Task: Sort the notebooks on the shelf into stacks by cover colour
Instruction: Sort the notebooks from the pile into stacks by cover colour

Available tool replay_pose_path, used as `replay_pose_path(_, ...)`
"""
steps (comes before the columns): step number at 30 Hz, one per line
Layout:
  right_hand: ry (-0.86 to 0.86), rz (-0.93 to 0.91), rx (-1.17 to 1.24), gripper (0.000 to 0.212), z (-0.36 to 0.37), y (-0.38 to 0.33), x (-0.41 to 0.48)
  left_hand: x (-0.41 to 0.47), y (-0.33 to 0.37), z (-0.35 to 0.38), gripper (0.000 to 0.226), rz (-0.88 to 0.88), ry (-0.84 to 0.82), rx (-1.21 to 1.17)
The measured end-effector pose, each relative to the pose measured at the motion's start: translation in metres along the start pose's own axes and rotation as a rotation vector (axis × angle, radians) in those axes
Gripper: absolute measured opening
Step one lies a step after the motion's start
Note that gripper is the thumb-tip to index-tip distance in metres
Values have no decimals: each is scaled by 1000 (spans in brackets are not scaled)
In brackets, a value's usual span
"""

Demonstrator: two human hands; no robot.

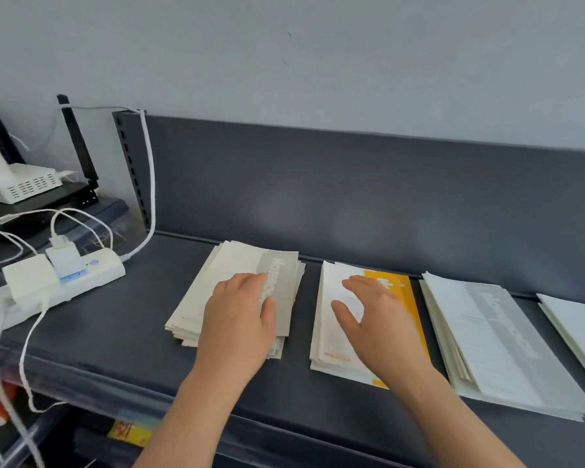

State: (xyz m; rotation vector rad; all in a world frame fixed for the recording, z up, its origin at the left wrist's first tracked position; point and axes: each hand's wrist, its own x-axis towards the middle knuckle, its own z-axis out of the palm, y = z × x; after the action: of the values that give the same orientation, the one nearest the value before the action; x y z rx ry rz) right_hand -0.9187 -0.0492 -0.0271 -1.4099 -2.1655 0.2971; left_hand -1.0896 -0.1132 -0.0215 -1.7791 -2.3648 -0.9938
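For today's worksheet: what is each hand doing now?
Left hand: open, flat on the grey-and-cream paper notebook stack.
Right hand: open, spread over the yellow-and-white paper notebook stack.

Dark grey shelf (115, 332), grey-banded cream notebooks (237, 275), a yellow-banded white stack (402, 298), another grey-banded stack (504, 332), blue-cornered one (581, 322), white power strip (58, 278)

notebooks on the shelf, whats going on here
A person is sorting notebooks into stacks on a dark shelf. The left hand rests flat on the grey-banded stack at the left, and the right hand is spread open over the yellow-banded stack beside it. Neither hand holds a notebook. Further right lie a second grey-banded stack and, at the frame edge, a blue-banded stack.
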Motion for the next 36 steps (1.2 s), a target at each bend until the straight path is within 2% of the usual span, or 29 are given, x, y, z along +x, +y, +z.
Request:
replay_pose_path(7, 119, 112, -57, 34, -55, 59, -42, -21, 75, 29, 40, 165, -61, -120)
replay_pose_path(13, 193, 228, -94, 44, -115, 131, -90, -49, 159, 64, 34, 313, -87, -190)
replay_pose_path(24, 261, 384, -172, 38, -240, 289, -199, -131, 344, 147, 35, 410, -219, -298)
replay_pose_path(36, 345, 534, -193, 40, -302, 394, -245, -160, 455, 210, 33, 520, -301, -341)
